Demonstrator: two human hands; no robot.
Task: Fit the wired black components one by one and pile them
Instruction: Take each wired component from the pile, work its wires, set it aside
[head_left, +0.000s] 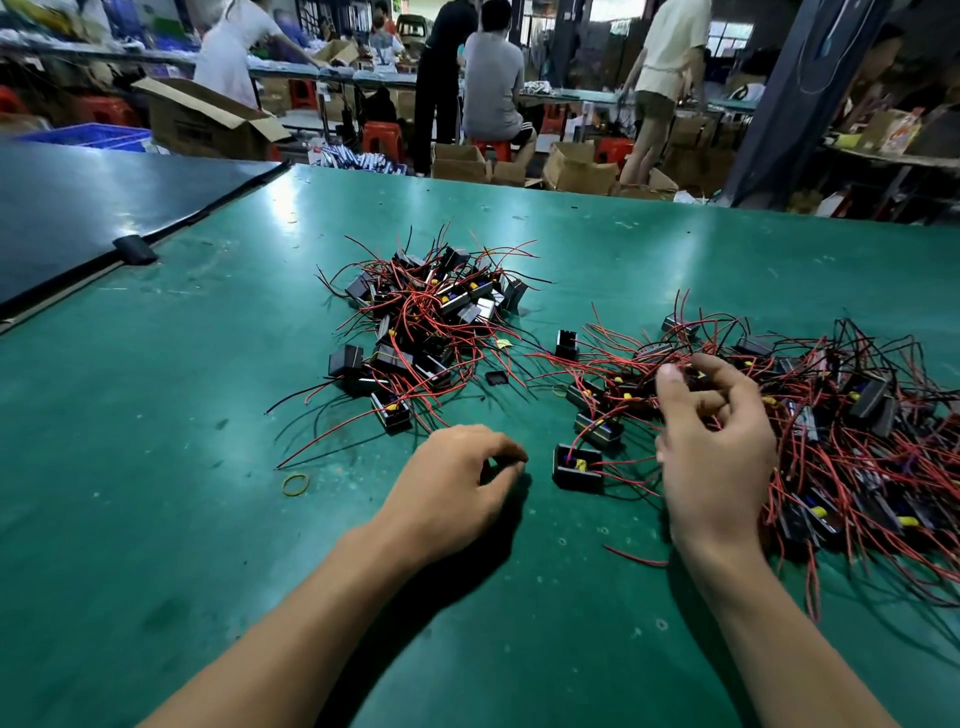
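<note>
a small black box component (577, 467) sits open-topped on the mat between the two hands, touching neither. the left hand (457, 480) is just to its left and the right hand (719, 457) just to its right. it is a squat matte plastic housing with a yellow part inside, and a thin red wire curls out of it.

the left hand lies knuckles-up with its fingers curled down to the table, thumb and forefinger tips nearly meeting over a dark spot. whether they pinch anything cannot be told. the right hand is at the near edge of the right heap (841, 415), its fingers loosely bent among the red wires (something dark shows by the thumb tip, but no clear grip on it).

that heap is a loose tangle of thin red and black leads and black housings. a second pile (431, 322) of the same glossy blocks lies farther back and to the left. between the two lies a flat black square piece (496, 376). a yellow rubber band (296, 484) lies left of the left hand. the table (156, 493) has a scuffed, shiny green top.
</note>
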